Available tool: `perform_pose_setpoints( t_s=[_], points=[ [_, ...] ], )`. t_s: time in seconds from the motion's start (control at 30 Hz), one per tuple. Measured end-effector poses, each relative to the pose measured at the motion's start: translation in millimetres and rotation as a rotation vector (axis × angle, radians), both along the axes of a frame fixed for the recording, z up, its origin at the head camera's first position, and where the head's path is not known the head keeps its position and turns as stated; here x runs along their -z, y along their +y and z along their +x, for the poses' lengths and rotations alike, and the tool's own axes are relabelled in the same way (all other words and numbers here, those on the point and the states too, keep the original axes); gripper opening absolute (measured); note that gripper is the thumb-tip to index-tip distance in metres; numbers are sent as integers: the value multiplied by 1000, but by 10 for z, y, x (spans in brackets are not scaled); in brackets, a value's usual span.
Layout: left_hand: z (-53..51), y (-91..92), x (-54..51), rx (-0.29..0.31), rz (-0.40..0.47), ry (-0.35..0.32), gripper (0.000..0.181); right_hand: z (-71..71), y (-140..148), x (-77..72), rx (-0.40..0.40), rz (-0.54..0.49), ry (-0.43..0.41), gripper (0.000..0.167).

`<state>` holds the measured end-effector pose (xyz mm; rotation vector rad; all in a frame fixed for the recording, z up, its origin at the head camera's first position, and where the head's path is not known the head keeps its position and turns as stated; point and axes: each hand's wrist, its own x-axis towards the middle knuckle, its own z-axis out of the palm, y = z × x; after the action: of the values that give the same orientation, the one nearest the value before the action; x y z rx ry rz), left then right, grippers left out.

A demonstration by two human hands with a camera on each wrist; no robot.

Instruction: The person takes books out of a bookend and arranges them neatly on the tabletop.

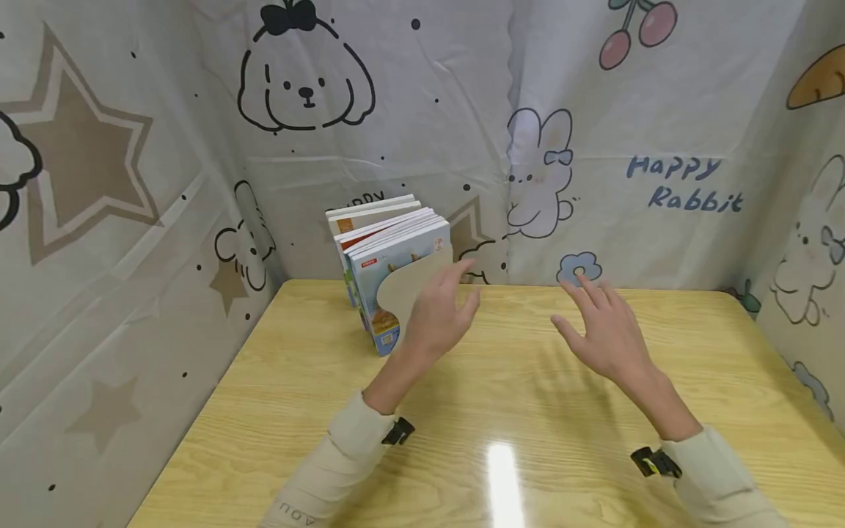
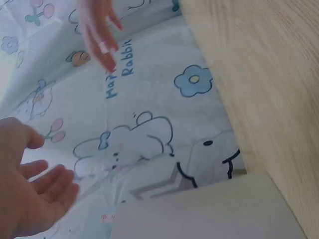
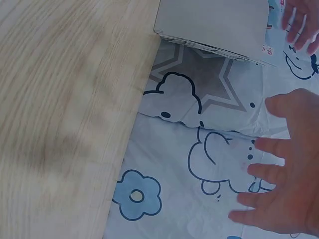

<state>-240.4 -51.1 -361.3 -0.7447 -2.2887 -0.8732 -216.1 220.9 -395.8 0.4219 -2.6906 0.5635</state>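
1. Left hand (image 1: 436, 312): fingers extended, loosely spread, nothing gripped. In the head view it overlaps the bookend; the left wrist view shows a gap, so contact looks unlikely.
2. Right hand (image 1: 607, 334): fingers spread apart, holds nothing, raised over the bench (image 1: 561, 455), well to the right of the left hand.
3. Bookend (image 1: 409, 286): beige, curved edge, directly behind the left hand in the head view, flat against the nearest book cover.
4. Books (image 1: 386, 231): upright row, just left of and beyond the left hand. Nearest one, a blue-covered book (image 1: 376, 271), has a small red label. Left edges stepped, not flush.
5. Patterned cloth (image 1: 429, 139): hangs beyond both hands.
6. Handling, my judgement: work seems to be steadying/squaring the row. Brace the bookend with a flat left palm, low down; bring the right hand to the far side before pressing. Push evenly, or thin books may fan or slide. Fingers should clear the bookend before withdrawing, else it may tip.
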Motion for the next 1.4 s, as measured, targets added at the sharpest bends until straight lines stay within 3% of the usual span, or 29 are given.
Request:
perform_pose_setpoints(
  t_s=[0.17, 0.27, 0.37, 0.53, 0.73, 0.9, 1.0, 1.27, 1.4],
  points=[
    [-42, -289, -127, 53, 275, 239, 22, -7, -6, 47, -22, -57, 5, 52],
    [-90, -515, -203, 14, 409, 299, 18, -4, -15, 80, -28, -68, 12, 51],
    [-128, -786, -286, -32, 544, 249, 19, -9, -25, 112, -37, -64, 27, 50],
    [-275, -1228, -355, -132, 679, 39, 26, -20, -7, 135, -43, -49, 36, 52],
    [-575, -1656, -278, -289, 684, -179, 34, -20, 34, 138, -43, -62, 3, 52],
    [-783, -1851, -205, -344, 577, -255, 37, -10, 60, 153, -34, -79, -10, 51],
    [-897, -1911, -167, -341, 488, -276, 38, -5, 72, 160, -35, -88, 0, 50],
    [-1151, -1951, -106, -178, 398, -434, 52, -8, 94, 185, -48, -88, 21, 49],
    [-1210, -1936, -63, -177, 401, -459, 54, 4, 108, 198, -42, -84, 21, 46]
  ],
)
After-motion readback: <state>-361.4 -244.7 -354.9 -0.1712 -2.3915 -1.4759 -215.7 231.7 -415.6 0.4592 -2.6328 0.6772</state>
